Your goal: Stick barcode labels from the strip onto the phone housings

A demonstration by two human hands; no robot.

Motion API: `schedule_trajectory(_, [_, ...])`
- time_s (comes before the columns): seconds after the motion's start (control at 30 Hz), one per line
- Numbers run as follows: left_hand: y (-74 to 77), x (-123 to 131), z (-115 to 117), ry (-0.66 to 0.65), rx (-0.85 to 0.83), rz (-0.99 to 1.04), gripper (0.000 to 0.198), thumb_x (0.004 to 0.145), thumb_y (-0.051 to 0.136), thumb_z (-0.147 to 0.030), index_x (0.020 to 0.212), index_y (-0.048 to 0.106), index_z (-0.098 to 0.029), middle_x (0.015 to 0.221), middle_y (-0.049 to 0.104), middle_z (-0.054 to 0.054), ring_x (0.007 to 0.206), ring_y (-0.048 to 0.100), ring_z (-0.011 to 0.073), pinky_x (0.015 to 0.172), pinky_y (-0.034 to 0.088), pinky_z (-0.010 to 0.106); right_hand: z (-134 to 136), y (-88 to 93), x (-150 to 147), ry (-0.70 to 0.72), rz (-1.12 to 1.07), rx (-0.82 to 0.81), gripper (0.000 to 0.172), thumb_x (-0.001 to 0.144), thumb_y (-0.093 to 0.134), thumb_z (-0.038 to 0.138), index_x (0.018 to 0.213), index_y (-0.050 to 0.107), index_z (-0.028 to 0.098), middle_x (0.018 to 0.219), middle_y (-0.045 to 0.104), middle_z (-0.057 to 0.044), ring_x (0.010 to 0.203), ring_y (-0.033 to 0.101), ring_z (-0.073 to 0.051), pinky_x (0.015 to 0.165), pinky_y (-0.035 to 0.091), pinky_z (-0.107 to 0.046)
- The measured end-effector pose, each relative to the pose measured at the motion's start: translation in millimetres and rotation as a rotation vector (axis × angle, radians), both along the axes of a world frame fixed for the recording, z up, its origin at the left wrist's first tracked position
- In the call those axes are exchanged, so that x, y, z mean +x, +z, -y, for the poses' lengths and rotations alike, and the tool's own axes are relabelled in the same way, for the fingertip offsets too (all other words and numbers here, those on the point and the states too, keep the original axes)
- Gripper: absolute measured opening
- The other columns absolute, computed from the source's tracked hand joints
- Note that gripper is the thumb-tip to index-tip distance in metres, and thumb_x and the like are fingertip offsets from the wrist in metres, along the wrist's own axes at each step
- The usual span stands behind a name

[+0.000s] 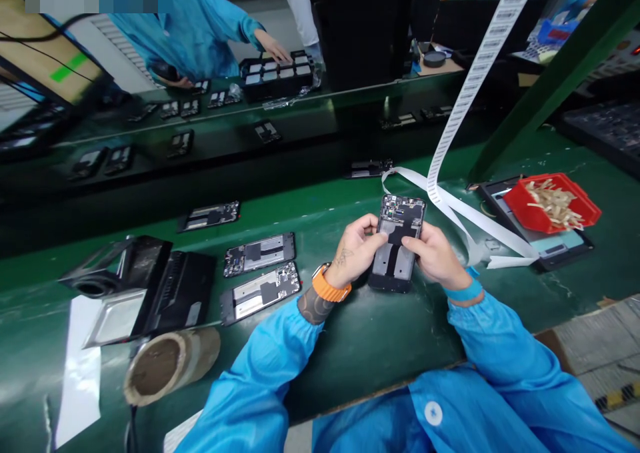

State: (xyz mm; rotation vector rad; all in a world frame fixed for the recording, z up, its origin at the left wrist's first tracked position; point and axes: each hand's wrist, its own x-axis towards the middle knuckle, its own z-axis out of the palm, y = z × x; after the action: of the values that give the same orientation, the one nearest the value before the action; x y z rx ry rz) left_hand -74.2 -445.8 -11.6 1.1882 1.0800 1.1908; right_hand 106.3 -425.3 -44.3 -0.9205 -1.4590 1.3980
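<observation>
An opened smartphone (397, 246) is held upright between my two hands, its circuit board bare at the top and dark tape down the middle. My left hand (356, 252) grips its left edge, thumb on the face; the other fingers are partly hidden behind it. From the right side my right hand (437, 253) pinches the same phone, thumb tip on the tape. To the left on the green bench lie two more opened phones, an upper phone frame (260, 253) and a lower phone frame (261, 293). A barcode label strip (450, 206) trails behind my right hand.
At right, a red bin (555, 203) of pale strips sits on a black tray (565, 256). A black device (185, 286) and a cardboard roll (173, 366) stand at left. Several phones lie along the dark conveyor (310, 140). Opposite, a co-worker's hand (274, 45) touches a phone tray (277, 73).
</observation>
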Motion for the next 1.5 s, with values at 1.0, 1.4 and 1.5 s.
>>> schedule_trajectory(1.0, [13.7,-4,13,0.297,0.763,-0.94,0.011,0.095,0.06,-0.021,0.091,0.07,-0.019,0.087,0.062,0.005,0.086,0.057,0.0181,0.079,0.048,0.032,21,22.8,-9,-0.311,0.221,0.17,0.017,0.087,0.063,0.027,0.102,0.067,0.022,0.09,0.076,-0.003,0.077,0.07,-0.024,0.069,0.057,-0.037])
schedule_trajectory(1.4, [11.3,-4,15,0.233,0.815,-1.197,0.018,0.1,0.054,-0.023,0.093,0.07,-0.02,0.085,0.067,0.005,0.084,0.056,0.0201,0.076,0.042,0.035,24,25.3,-12,-0.3,0.288,0.22,0.013,0.086,0.062,0.026,0.098,0.066,0.023,0.08,0.072,-0.002,0.068,0.062,-0.021,0.064,0.053,-0.035])
schedule_trajectory(1.5, [10.6,-4,16,0.222,0.808,-1.208,0.017,0.1,0.052,-0.021,0.093,0.068,-0.019,0.086,0.068,0.006,0.084,0.055,0.0205,0.076,0.041,0.036,25,24.3,-13,-0.31,0.308,0.212,0.011,0.086,0.062,0.027,0.096,0.066,0.024,0.074,0.069,0.0,0.063,0.058,-0.019,0.061,0.05,-0.034])
